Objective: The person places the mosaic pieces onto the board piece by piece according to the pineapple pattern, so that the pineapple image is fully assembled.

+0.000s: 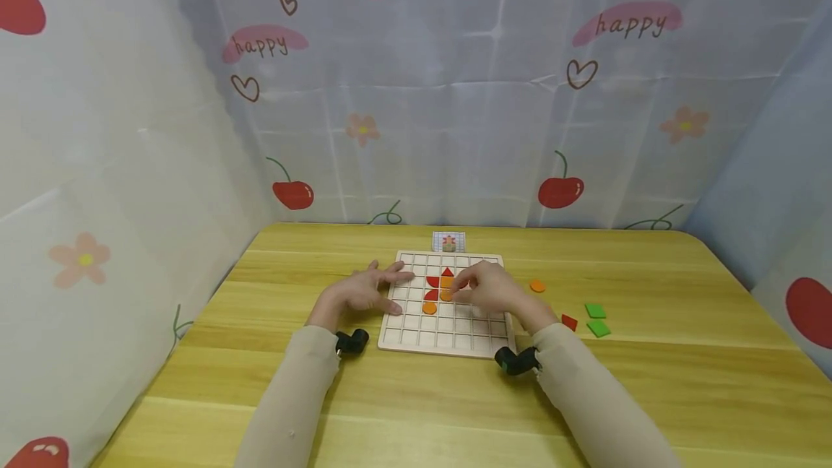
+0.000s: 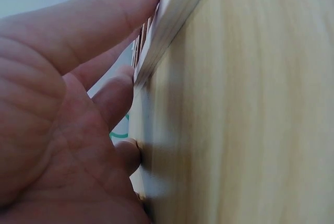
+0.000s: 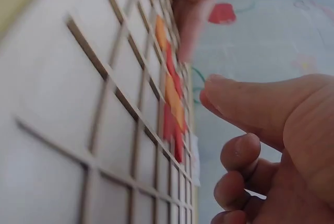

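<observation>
Nearest us, beige cloth sleeves [image 1: 286, 399] lead to the left hand [image 1: 365, 289], fingers spread over the edge of a pale wooden gridded board [image 1: 416, 339], and the right hand [image 1: 489, 289] above it, fingers loosely bent, holding nothing we can see. Between them, a red triangular tile [image 1: 448, 272] points away from us; beyond, the white cherry-print curtain [image 1: 429, 157] reads "happy".

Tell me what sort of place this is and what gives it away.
Probably a small indoor tabletop booth, perhaps screened off for recording: cherry-print sheets hang behind and on both sides of a wood-grain table, where a gridded puzzle board holds red and orange tiles.
</observation>
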`<action>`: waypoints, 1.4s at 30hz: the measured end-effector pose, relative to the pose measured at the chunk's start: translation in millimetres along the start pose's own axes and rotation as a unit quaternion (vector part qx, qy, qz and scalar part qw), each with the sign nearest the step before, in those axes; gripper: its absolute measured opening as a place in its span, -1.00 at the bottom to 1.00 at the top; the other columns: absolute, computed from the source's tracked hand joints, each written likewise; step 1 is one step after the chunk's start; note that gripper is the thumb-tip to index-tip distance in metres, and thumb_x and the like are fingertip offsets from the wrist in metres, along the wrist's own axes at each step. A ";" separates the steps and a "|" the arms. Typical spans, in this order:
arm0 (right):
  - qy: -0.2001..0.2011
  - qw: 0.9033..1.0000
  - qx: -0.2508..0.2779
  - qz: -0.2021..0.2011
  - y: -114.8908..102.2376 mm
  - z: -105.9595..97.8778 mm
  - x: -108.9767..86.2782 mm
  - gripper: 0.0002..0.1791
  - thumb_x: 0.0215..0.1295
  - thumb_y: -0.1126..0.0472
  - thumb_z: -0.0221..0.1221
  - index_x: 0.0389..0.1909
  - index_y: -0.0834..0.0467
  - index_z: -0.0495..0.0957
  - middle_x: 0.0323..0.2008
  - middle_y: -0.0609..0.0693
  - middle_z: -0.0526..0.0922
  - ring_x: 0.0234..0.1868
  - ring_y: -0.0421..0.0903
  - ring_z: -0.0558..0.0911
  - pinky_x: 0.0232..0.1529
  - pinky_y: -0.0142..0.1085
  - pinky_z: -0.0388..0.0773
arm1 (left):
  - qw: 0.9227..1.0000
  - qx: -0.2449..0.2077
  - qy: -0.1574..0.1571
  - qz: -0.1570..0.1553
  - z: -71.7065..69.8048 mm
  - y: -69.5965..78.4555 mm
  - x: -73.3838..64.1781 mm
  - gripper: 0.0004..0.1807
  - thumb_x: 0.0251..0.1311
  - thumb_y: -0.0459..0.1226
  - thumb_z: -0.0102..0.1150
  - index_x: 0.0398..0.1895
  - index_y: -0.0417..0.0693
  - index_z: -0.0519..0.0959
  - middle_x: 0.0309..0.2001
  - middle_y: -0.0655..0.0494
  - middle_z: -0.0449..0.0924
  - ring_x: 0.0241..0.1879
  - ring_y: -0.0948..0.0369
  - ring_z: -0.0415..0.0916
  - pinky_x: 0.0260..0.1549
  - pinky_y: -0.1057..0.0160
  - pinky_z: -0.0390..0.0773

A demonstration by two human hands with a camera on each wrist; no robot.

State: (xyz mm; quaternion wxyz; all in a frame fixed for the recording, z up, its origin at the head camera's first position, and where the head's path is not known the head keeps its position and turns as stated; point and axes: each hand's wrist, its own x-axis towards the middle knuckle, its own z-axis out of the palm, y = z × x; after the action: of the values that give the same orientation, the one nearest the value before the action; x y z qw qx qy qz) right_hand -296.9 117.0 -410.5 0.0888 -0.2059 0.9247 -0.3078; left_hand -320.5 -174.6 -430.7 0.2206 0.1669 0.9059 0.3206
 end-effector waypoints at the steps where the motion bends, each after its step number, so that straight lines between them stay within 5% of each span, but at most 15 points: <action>1: 0.000 1.000 -0.001 0.004 3.1 -5.3 -1.3 -0.89 0.37 0.15 0.34 -0.17 0.02 0.79 -0.28 -0.05 0.68 -0.33 -0.10 0.45 -0.31 -0.29 0.38 | 1.000 -0.001 0.000 -0.001 0.1 0.3 0.5 -0.20 0.18 -0.09 0.47 0.50 0.50 0.38 0.67 0.43 -0.12 0.67 -0.06 -0.61 0.46 -0.51 -0.43; 9: 0.010 0.999 -0.003 0.031 24.0 -48.3 -16.8 -0.76 0.38 0.13 0.31 0.00 0.10 0.75 -0.53 -0.03 0.40 -0.44 -0.09 0.37 -0.41 -0.28 0.29 | 1.000 -0.013 0.003 0.000 -0.1 2.4 2.8 -0.20 0.19 -0.12 0.46 0.50 0.48 0.38 0.67 0.44 -0.13 0.67 -0.04 -0.63 0.47 -0.49 -0.48; 25: 0.014 0.998 0.063 0.016 81.9 -109.4 -71.0 -0.67 0.39 0.22 0.30 0.13 0.18 0.65 -0.54 -0.07 0.27 -0.50 -0.14 0.25 -0.39 -0.28 0.28 | 1.000 -0.004 0.001 -0.004 1.5 -1.1 -1.2 -0.20 0.18 -0.09 0.47 0.49 0.53 0.38 0.67 0.43 -0.13 0.67 -0.05 -0.62 0.46 -0.49 -0.48; 35: 0.000 0.998 0.044 0.055 135.4 -123.0 -97.2 -0.62 0.36 0.35 0.28 0.17 0.33 0.62 -0.56 -0.11 0.26 -0.50 -0.19 0.25 -0.43 -0.33 0.26 | 1.000 -0.004 0.007 -0.002 2.8 -0.6 -1.6 -0.19 0.15 -0.08 0.49 0.48 0.52 0.39 0.67 0.43 -0.10 0.67 -0.08 -0.60 0.45 -0.52 -0.45; 42: -0.031 0.990 0.100 0.094 170.9 -120.4 -110.7 -0.48 0.27 0.30 0.37 0.24 0.36 0.56 -0.46 -0.06 0.36 -0.43 -0.18 0.33 -0.39 -0.36 0.32 | 1.000 0.002 0.012 -0.002 3.6 0.3 0.0 -0.20 0.16 -0.07 0.48 0.48 0.54 0.38 0.67 0.44 -0.10 0.67 -0.07 -0.60 0.45 -0.52 -0.44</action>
State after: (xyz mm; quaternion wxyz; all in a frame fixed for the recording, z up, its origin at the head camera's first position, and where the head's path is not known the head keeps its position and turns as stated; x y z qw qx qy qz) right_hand -288.1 353.4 -414.2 0.1661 -0.1175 0.9012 -0.3827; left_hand -318.6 -172.5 -433.0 0.2101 0.1621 0.9094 0.3203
